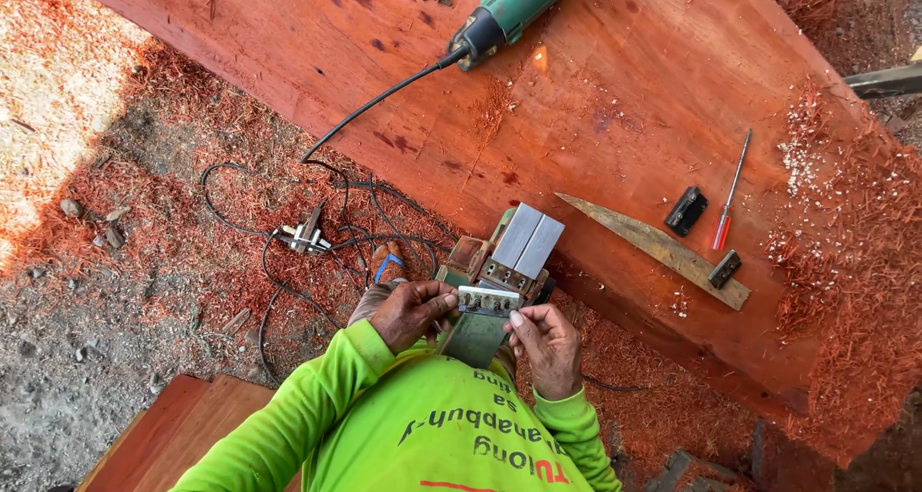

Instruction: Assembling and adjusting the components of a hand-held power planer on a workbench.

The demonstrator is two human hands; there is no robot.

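While both hands close on it from either side, a small metal blade plate point(488, 301) sits across the upturned underside of a green electric planer point(499, 271). The left hand point(411, 312) pinches the plate's left end between thumb and fingertips, and the right hand point(544, 343) pinches its right end the same way, thumb pressed on top. The planer lies base-up against the person's lap, its two flat grey sole plates point(528, 240) pointing away toward a broad reddish timber slab point(615, 98). Lime-green sleeves point(317, 406) run back from both wrists.

On the slab, just beyond the planer, lies a long pointed sliver of wood point(653, 249). Near its far end rest a small black block point(725, 268), a second, larger black piece point(686, 211) and a screwdriver with a red handle point(730, 192), all close together yet apart. At the slab's upper edge lies a green power tool point(507, 12), whose black cord point(375, 103) drops off the wood and coils on the ground to the left, where a plug connector point(305, 235) rests among the loops. Red wood shavings point(845, 233) cover the ground and pile along the slab's right side. A reddish board point(173, 430) sits at the lower left.
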